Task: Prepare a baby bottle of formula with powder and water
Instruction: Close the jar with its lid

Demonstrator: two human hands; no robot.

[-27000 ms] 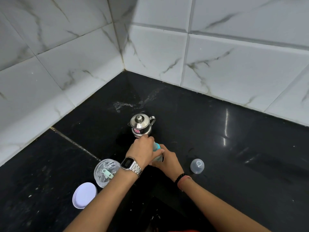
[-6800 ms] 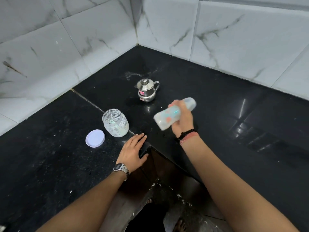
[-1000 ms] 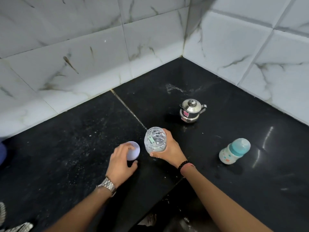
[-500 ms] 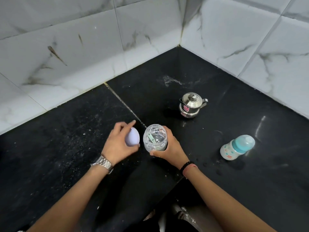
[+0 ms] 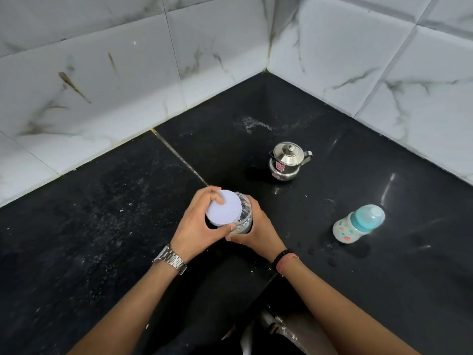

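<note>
The left hand point(image 5: 197, 221) held the white lid point(image 5: 224, 207) over the powder jar point(image 5: 243, 219), gripped by the right hand point(image 5: 256, 228); closing seemed underway, needing seating and twisting. The capped baby bottle point(image 5: 358, 224) stood apart on the table point(image 5: 102, 226).

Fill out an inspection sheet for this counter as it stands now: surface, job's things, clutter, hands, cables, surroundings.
Surface: black stone counter, dusted with pale specks, a whitish smear near the corner, a few droplets by the bottle.
Job's things: clear jar upright, white lid tilted over its mouth, not seated; baby bottle capped, standing apart to the right; steel kettle lidded, behind.
Clutter: nothing seen.
Hands: left hand grips the lid by its rim; right hand wraps round the jar.
Cables: nothing seen.
Surroundings: white marbled wall tiles on two sides meeting at a corner; a wristwatch on the left wrist, bead bracelet on the right.
</note>
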